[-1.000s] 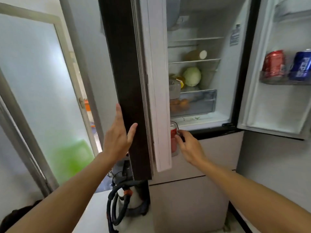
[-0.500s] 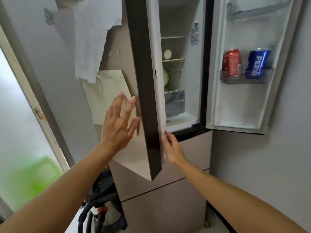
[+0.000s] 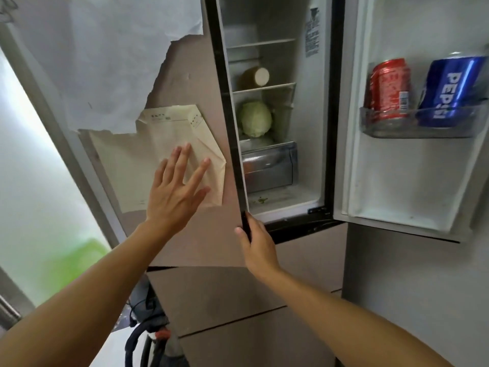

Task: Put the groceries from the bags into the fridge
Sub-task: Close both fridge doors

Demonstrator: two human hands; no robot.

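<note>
**Fridge partly stocked, both doors open**

I see groceries inside the fridge: a cabbage on a shelf, and a red can and a blue can in the right door rack. No bags are in view, so I can't tell what's left. My left hand lies flat, fingers straight, on the left door. My right hand grips that door's bottom edge. A frosted glass door stands to the left.
</note>
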